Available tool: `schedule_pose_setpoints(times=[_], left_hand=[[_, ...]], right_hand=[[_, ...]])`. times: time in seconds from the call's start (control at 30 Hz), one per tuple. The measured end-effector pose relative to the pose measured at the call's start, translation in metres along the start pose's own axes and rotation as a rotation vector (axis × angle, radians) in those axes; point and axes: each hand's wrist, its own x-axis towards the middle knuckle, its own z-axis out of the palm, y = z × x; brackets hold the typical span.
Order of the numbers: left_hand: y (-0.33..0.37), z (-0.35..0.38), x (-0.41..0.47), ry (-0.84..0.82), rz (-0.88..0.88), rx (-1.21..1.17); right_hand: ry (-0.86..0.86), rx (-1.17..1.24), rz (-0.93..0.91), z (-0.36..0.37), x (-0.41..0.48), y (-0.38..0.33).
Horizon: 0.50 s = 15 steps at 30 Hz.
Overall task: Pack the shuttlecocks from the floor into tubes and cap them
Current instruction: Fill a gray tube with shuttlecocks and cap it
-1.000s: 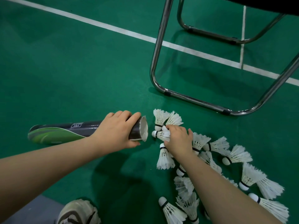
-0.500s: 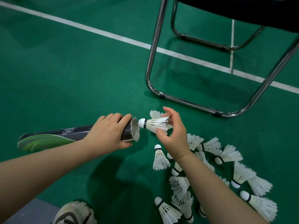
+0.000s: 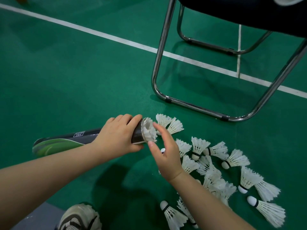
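Observation:
A dark tube (image 3: 69, 140) with a green end lies nearly flat just above the green floor, its open mouth facing right. My left hand (image 3: 116, 135) grips it near the mouth. A white feather shuttlecock (image 3: 149, 130) sits in the mouth, cork end inside, feathers sticking out. My right hand (image 3: 166, 150) is at those feathers, fingers spread, thumb and forefinger touching the feather skirt. Several loose shuttlecocks (image 3: 232, 163) lie scattered on the floor to the right and below my right arm, some hidden under it.
A chrome-legged chair (image 3: 196, 105) with a dark seat stands just behind the shuttlecocks. White court lines (image 3: 99, 32) cross the floor at the back. A shoe (image 3: 78, 218) shows at the bottom edge, beside a grey strip.
My right hand picked a shuttlecock off the pile, brought it cork-first to the tube and pushed it into the mouth. My left hand has kept hold of the tube throughout.

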Motion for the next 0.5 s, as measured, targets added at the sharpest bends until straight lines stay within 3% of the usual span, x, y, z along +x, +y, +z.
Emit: schedule_pose_setpoints(times=[0.23,0.33,0.4,0.47,0.5], left_hand=[[-0.001,0.006,0.0,-0.013,0.055,0.032],[0.0,0.011,-0.002,-0.039,0.125,0.06],[0.0,0.014,-0.005,-0.052,0.186,0.079],[-0.001,0.016,-0.004,-0.059,0.228,0.095],[-0.002,0.016,-0.002,-0.059,0.229,0.092]], right_hand=[[-0.045,-0.053,-0.093,0.021,-0.009,0.001],[-0.211,0.131,0.14,0.025,-0.006,-0.004],[-0.445,0.295,0.324,0.022,0.001,-0.003],[-0.624,0.331,0.374,0.02,0.01,0.001],[-0.627,0.321,0.356,0.018,0.014,0.003]])
